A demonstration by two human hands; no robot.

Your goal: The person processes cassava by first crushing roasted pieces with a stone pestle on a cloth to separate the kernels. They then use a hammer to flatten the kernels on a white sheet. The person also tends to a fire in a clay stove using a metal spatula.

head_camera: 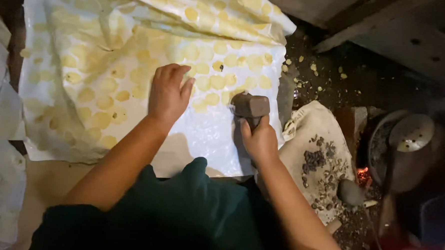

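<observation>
White plastic sheet [202, 134] dotted with yellow discs lies flattened under the left hand [168, 93], fingers spread; the right hand [259, 140], wrapped tight around the blocky grey mallet [251, 106], should strike squarely just beside them.

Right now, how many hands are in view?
2. The left hand lies flat on the spotted sheet; the right hand grips a mallet at the sheet's right edge. No other hands show.

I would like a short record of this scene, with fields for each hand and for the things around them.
Left hand: lies flat on the plastic sheet
Right hand: grips the hammer, head just above the sheet
Under the sheet: rows of flat yellow discs
To the right: cloth with dark bits, a round stone, a metal strainer ladle, small embers
</observation>
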